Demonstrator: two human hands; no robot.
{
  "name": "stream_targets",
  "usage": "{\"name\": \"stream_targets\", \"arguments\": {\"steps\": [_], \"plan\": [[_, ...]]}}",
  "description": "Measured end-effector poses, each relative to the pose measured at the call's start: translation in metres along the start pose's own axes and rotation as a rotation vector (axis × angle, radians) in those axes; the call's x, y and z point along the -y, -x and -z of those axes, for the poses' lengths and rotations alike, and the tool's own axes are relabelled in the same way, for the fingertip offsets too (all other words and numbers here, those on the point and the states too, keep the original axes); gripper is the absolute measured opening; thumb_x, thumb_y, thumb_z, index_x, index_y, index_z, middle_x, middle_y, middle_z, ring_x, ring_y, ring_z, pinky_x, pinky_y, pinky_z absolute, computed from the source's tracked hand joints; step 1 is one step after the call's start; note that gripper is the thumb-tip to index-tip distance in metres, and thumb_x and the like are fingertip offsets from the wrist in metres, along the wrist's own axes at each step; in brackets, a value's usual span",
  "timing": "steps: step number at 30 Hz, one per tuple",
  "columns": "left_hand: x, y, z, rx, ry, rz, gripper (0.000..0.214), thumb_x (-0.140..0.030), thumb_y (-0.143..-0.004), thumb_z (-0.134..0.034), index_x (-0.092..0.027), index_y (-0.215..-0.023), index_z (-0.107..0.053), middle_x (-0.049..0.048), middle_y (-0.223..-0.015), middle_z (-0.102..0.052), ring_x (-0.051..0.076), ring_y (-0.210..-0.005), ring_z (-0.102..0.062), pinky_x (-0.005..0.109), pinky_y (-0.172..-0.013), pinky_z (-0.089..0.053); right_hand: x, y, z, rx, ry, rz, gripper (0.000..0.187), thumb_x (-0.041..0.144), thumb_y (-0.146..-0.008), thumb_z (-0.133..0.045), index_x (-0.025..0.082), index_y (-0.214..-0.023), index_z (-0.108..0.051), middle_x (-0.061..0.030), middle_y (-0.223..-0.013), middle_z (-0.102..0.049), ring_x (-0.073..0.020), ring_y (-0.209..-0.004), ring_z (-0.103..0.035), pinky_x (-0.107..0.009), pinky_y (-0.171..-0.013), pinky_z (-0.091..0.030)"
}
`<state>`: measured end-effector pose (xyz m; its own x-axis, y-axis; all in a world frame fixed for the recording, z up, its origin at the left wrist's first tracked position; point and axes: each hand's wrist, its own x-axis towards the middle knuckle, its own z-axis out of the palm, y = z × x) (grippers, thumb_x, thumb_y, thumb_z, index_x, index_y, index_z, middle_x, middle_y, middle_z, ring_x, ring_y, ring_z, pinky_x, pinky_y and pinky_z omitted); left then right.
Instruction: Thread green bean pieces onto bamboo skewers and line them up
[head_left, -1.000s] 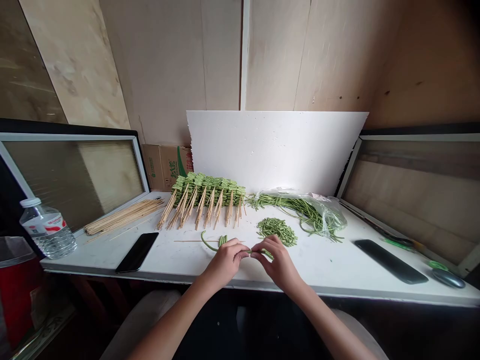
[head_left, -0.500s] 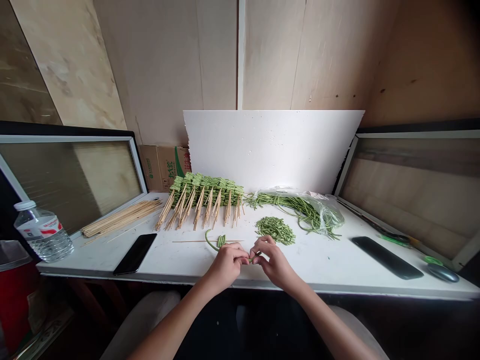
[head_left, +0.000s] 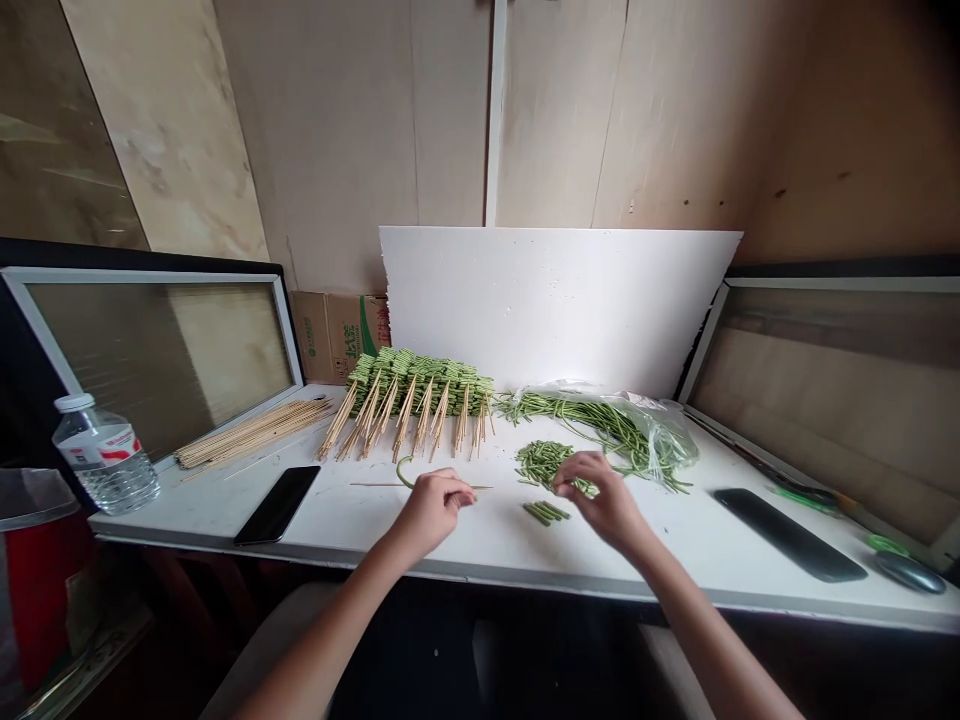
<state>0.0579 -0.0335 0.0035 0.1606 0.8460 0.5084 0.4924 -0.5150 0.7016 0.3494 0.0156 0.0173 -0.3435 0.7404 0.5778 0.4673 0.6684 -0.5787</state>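
Note:
My left hand (head_left: 433, 512) is closed around a long green bean (head_left: 403, 472), whose curved end rises behind the knuckles; a short tip shows at the fingertips. Behind this hand a thin bamboo skewer (head_left: 371, 485) lies crosswise on the white table, its middle covered. My right hand (head_left: 604, 500) hovers in front of the pile of cut bean pieces (head_left: 541, 462), fingers curled toward the thumb; what they pinch, if anything, is hidden. Just left of it, a few cut pieces (head_left: 546, 513) lie side by side.
Stacked bean skewers (head_left: 420, 375) stand at the back, bare sticks forward. Loose skewers (head_left: 251, 432) and a black phone (head_left: 277, 505) lie left, beside a water bottle (head_left: 105, 455). Whole long beans (head_left: 600, 415) in plastic lie back right. A dark flat object (head_left: 787, 533) and mouse (head_left: 909, 572) sit right.
My hands have parted: the right has moved right toward the cut pile, while the left keeps the bean. The small row of cut pieces has come into view between them.

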Motion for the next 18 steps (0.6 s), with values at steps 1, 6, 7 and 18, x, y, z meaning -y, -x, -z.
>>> {"name": "stream_targets", "arguments": {"steps": [1,6,7,18], "plan": [[0.001,-0.002,0.004,-0.031,-0.009,-0.002,0.02,-0.013,-0.091,-0.063,-0.017,-0.083,-0.081,0.0074,-0.085,-0.074,0.02,-0.079,-0.069,0.033,-0.077,-0.055,-0.008,-0.001,0.005,-0.063,0.077,-0.034,0.029,0.052,-0.09,-0.07,0.026,-0.084,-0.079,-0.0106,-0.091,-0.072,-0.0338,-0.101,-0.058,-0.053,-0.094,-0.046],[0.002,-0.001,-0.002,-0.023,-0.017,-0.007,0.017,-0.024,-0.096,-0.065,-0.018,-0.095,-0.081,0.0076,-0.091,-0.073,0.019,-0.08,-0.066,0.031,-0.075,-0.052,-0.036,0.008,-0.015,-0.042,0.257,-0.164,0.042,0.063,-0.09,-0.065,0.025,-0.088,-0.083,-0.0108,-0.085,-0.074,-0.0336,-0.091,-0.059,-0.049,-0.08,-0.048],[0.003,0.001,-0.006,0.002,-0.011,-0.007,0.019,-0.024,-0.098,-0.063,-0.018,-0.099,-0.081,0.0077,-0.093,-0.072,0.019,-0.082,-0.066,0.031,-0.076,-0.052,-0.039,0.012,-0.023,-0.025,0.283,-0.151,0.042,0.063,-0.091,-0.064,0.025,-0.086,-0.082,-0.01,-0.084,-0.075,-0.0326,-0.089,-0.059,-0.048,-0.079,-0.048],[0.005,0.008,-0.011,0.171,0.008,-0.013,0.041,-0.016,-0.102,-0.048,-0.028,-0.135,-0.069,0.0076,-0.112,-0.065,0.02,-0.104,-0.065,0.037,-0.099,-0.053,-0.011,0.008,-0.03,0.005,0.092,-0.186,0.052,0.062,-0.101,-0.046,0.022,-0.097,-0.08,-0.0102,-0.09,-0.076,-0.0313,-0.093,-0.065,-0.042,-0.076,-0.053]]}}
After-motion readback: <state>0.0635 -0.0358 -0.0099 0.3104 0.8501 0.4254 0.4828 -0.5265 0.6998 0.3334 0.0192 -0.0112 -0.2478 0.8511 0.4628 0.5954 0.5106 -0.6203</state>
